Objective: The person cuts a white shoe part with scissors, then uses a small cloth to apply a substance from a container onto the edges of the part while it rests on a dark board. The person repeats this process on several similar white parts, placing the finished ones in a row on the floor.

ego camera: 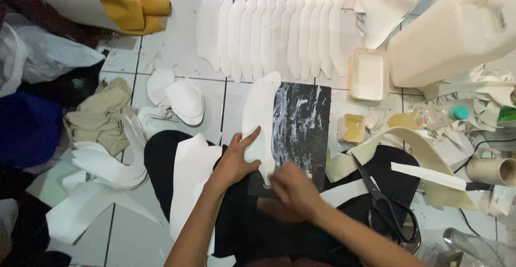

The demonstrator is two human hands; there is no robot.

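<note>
My left hand (237,159) lies flat on a long white curved cut piece (260,116), pressing its lower end down. That piece lies along the left edge of a black marbled board (301,124) on the tiled floor. My right hand (293,187), blurred by motion, is at the near end of the board beside the piece's lower tip. Whether it holds something, I cannot tell. A row of several similar white pieces (271,33) is laid out overlapping beyond the board.
Black scissors (382,198) lie at the right on dark cloth. A small tub of yellowish glue (352,127), a white rectangular tray (368,76), a plastic bottle (424,118) and a white jug (451,36) stand at the right. White offcuts (107,165) and cloth heaps (99,114) lie at the left.
</note>
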